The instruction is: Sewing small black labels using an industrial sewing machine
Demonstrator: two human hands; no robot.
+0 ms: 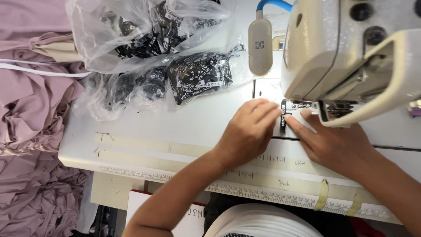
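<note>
Far left: a heap of mauve fabric (30,131) lies crumpled beside and below the white desk (175,127), with a white cord (39,71) running across its upper part. On the desk, upper left: 1 large clear plastic bag (109,39) filled with small black woven labels, and in front of it 2 smaller clear bags (199,79) of the same black labels, lying flat. Strips of beige tape (144,145) with pen marks run along the desk's near side, and a printed ruler strip (245,193) follows the front edge. Centre: the left hand (250,131) lies palm down on the desk, fingers curled, fingertips pinching the left edge of 1 small black label (283,117). The label stands on the metal needle plate (269,90), just left of the presser foot (326,115). Right of it: the right hand (335,142) lies flat, index finger stretched out and touching the label's right edge, the other fingers loosely extended on the desk; so both hands grip or pin the label between them. Above: a cream sewing machine (342,48) head overhangs the right hand, and a beige lamp (260,46) on a blue neck hangs just left of it. 2 yellowish tape tabs (322,195) stick to the front edge at right.
</note>
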